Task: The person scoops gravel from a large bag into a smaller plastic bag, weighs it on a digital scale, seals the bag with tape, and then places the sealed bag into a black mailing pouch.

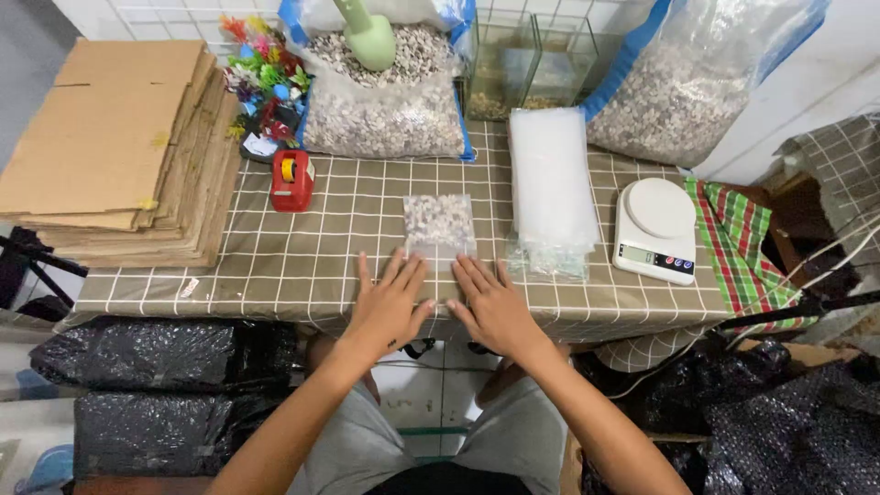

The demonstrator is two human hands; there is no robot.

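Two bare hands lie flat and open on the olive checked tablecloth [275, 266], the left hand [390, 302] and right hand [495, 307] side by side, holding nothing; their fingertips press the near, empty end of a small clear plastic bag of pale gravel [440, 225]. The bag looks already filled and lies flat just beyond the fingers; its near end appears to be the part now being smoothed, though whether it is sealed cannot be told. Right of the right hand sit a stack of empty clear bags [550, 179] and a white kitchen scale [655, 229]; beyond the left hand, a red tape dispenser [292, 181]. The table's front edge runs under the wrists; bare cloth lies left of the left hand.
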